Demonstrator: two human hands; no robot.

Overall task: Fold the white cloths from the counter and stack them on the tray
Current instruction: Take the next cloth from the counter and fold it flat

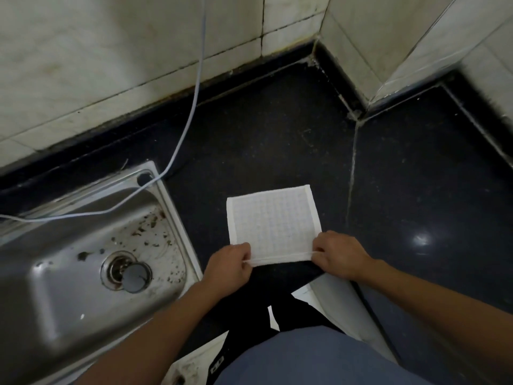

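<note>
Directly in front of the person, a white, roughly square waffle-weave cloth lies flat on the dark polished stone counter, just to the right of a stainless steel sink with a grey drain plug. The left hand pinches the cloth's near left corner and the right hand pinches its near right corner. Both have their fingers curled onto the hem, which is drawn taut between them and looks slightly raised off the counter.

The rest of the cloth runs away from the hands toward the pale tiled wall, its far edge resting free on the stone. Because the cloth is close to square it has no strong long axis. The line that matters is the held hem, which runs left to right, parallel to the far edge. Neither hand is nearer; each holds its own corner.

This looks like the start of a first fold, and the likely move is to carry the near hem forward onto the far edge. No tray is in view, so I cannot say where the stack will go. A thin pale cable hangs down the wall and trails across the sink, well apart from the cloth.
</note>
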